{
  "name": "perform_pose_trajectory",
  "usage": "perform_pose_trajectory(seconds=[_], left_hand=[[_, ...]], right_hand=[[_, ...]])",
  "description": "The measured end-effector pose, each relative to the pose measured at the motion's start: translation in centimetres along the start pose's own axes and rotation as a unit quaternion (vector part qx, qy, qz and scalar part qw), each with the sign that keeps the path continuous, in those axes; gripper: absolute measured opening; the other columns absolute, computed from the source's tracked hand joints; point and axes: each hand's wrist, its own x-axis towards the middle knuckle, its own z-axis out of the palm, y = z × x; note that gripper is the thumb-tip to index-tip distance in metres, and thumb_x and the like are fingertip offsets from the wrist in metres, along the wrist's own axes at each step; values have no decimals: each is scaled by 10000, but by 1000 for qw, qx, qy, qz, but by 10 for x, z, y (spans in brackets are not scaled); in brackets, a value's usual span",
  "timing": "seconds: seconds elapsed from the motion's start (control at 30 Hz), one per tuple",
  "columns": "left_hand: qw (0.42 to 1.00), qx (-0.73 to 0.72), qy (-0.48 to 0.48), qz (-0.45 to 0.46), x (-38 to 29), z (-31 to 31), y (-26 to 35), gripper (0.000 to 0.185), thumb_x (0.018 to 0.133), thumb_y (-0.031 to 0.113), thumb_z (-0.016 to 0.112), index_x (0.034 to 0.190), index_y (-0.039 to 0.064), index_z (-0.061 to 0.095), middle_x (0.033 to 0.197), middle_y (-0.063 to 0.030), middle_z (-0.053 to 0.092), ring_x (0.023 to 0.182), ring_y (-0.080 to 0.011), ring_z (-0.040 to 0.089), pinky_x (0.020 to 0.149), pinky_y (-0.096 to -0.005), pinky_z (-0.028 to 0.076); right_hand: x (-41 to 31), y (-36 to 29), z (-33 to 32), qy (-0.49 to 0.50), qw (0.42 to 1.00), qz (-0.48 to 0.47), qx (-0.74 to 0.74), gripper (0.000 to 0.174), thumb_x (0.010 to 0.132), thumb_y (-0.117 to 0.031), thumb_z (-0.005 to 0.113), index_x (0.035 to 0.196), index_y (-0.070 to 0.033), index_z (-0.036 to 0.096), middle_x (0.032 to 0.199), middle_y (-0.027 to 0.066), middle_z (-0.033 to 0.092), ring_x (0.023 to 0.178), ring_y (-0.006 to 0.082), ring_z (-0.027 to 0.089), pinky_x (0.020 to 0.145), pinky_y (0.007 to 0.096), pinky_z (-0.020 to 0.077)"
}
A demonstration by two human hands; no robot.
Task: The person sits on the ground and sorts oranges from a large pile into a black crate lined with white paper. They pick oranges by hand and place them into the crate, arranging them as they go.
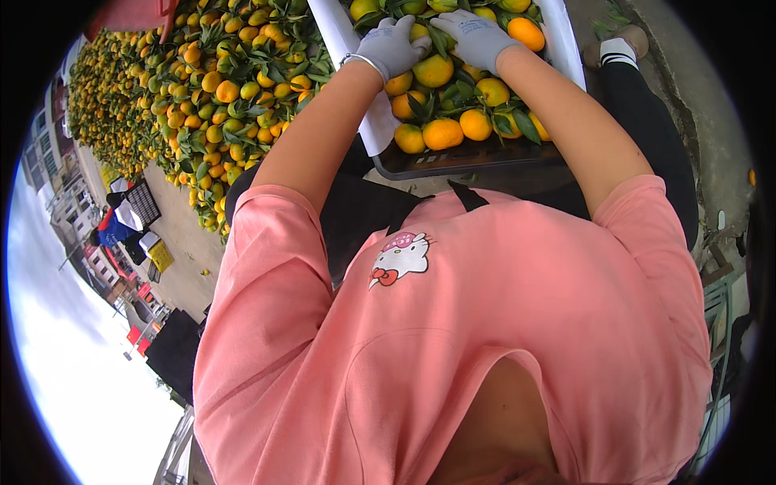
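My left hand (391,47), in a grey glove with a thin bracelet at the wrist, rests on the mandarins at the left side of a black plastic crate (467,162). Its fingers curl about a greenish mandarin (418,33), but whether they grip it is unclear. Beside it my right hand (476,39), gloved alike, lies over fruit and leaves with its fingertips partly hidden. Orange and green mandarins (433,71) with leaves fill the crate. White paper (377,124) lines its sides.
A large heap of mandarins (227,91) with leaves spreads to the left, with a red plastic object (130,18) at its top. Further off stand crates (143,203) and a yellow container (160,256). A green metal frame (718,315) is at the right. The concrete ground has a crack.
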Motion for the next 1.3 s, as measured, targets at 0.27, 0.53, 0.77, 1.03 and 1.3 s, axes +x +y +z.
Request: perform_pose_trajectory(seconds=[0.27,0.53,0.77,1.03,1.3], left_hand=[[975,-99,-141,137,-55,45,40,506,943,476,654,1307,128,597,1248,-198,600,1190,-428,537,1039,-485,435],[982,-136,-87,100,-63,55,41,829,762,498,828,1396,64,518,1304,-210,586,1249,-422,511,1086,-477,417],[811,-524,-250,-71,-44,-5,-5,733,839,434,793,1347,-13,510,1158,-132,655,1078,-205,629,948,-303,506],[954,-230,169,88,12,55,45,833,758,547,820,1389,94,519,1265,-184,578,1206,-340,548,1027,-455,458],[989,-41,-37,137,-24,59,73,669,836,671,652,1402,327,556,1309,-131,561,1270,-408,458,947,-597,438]], right_hand=[[-13,-3,-12,-94,993,19,-74,733,807,-169,762,1476,-174,462,1353,83,522,1240,265,560,987,411,485],[-8,2,-19,-114,982,124,83,762,821,-163,713,1518,-168,405,1446,120,476,1283,318,556,1047,411,481],[-23,0,-14,-139,987,0,84,707,928,-103,575,1582,-215,329,1560,115,428,1280,318,573,1065,415,471],[-20,48,-64,53,946,181,262,407,992,-167,521,1392,-130,581,1409,102,599,1305,310,550,1126,391,417],[-40,19,-47,23,985,161,-63,629,945,-213,582,1546,-193,402,1635,126,296,1478,356,315,1207,484,284]])
